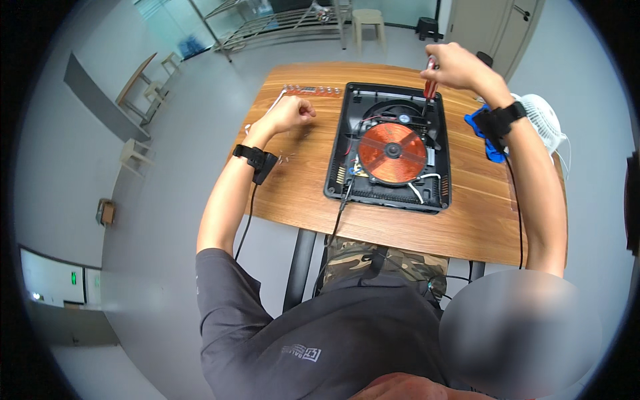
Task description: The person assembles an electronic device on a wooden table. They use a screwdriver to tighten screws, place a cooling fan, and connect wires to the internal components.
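An opened induction cooker housing (337, 175) lies on the wooden table in front of me, black and shallow. Inside it sits a round copper coil (377, 160), with a black cooling fan (405, 118) beyond it. My right hand (460, 69) grips the red handle of a screwdriver (431, 83), whose shaft points down at the housing's far right corner area. Left of the housing, my left hand (291, 115) hovers over or rests on the table, fingers curled closed; what they hold, if anything, is hidden. Near my left wrist lie a few small loose bits (287, 159).
A narrow strip board (312, 91) with round parts and a white cable lies at the table's far left. On the right are a white fan (541, 119) and blue cloth (492, 141). A black power cord (339, 217) runs off the near edge.
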Demonstrator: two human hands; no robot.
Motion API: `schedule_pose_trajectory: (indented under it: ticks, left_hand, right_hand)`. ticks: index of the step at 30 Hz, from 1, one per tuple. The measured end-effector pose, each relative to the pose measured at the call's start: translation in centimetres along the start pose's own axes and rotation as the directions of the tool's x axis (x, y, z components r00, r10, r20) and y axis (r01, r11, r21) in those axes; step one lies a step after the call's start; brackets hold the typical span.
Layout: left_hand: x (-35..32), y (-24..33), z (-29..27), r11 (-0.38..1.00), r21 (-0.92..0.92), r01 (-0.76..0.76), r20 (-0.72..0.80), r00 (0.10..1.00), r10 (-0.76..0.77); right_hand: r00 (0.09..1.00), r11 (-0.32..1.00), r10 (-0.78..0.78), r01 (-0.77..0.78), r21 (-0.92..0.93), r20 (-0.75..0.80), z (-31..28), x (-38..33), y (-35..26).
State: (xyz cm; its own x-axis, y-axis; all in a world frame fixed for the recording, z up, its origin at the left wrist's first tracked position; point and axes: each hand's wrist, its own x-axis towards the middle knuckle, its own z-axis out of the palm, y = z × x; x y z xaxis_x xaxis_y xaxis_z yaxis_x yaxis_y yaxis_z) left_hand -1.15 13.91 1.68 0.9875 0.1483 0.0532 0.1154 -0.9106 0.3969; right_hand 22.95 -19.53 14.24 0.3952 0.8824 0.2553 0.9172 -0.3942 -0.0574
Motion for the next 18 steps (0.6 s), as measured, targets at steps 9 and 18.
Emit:
schedule_pose_trajectory:
  ticks: [9, 18]
  left_hand:
    - [-7.3, -3.2, -0.2, 0.991, 0.087, 0.098, 0.146, 0.983, -0.110]
    - [-6.8, -3.3, 3.1, 0.997, 0.038, 0.074, 0.189, 0.979, -0.080]
  right_hand:
    - [0.963, 0.975, -0.170, 0.195, 0.106, -0.209, 0.3, 3.1, -4.3]
    - [0.964, 0.949, -0.192, 0.230, 0.216, -0.184, 2.5, 4.3, -11.2]
